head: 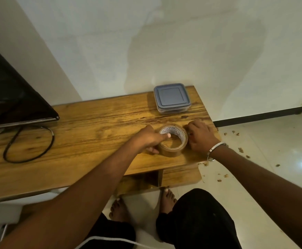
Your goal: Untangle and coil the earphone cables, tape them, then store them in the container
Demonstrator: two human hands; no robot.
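— Where's the tape, and what does it look like?

— The roll of tape (173,140) lies flat on the wooden table (85,126), near its right end. It's a glossy brown ring with a white inner core carrying small print (too small to read).

— And the hands?

— The left hand (149,140) grips the roll's left side, thumb hooked over the rim into the core, fingers curled round the outside. The right hand (199,136) rests against the roll's right side, fingers bent down at the table; whether they pinch anything I cannot tell.

— The container?

— The container (171,97) sits farther back, near the wall: square, rounded corners, clear plastic walls, a grey-blue lid shut on top.

— Anything else?

— Streaky orange-brown wood grain on the table, a black cable (28,144) looping at the left below a dark screen (12,97), a pale bracelet (216,148) on the right wrist, and crumbs (239,150) scattered over shiny floor tiles at the right.
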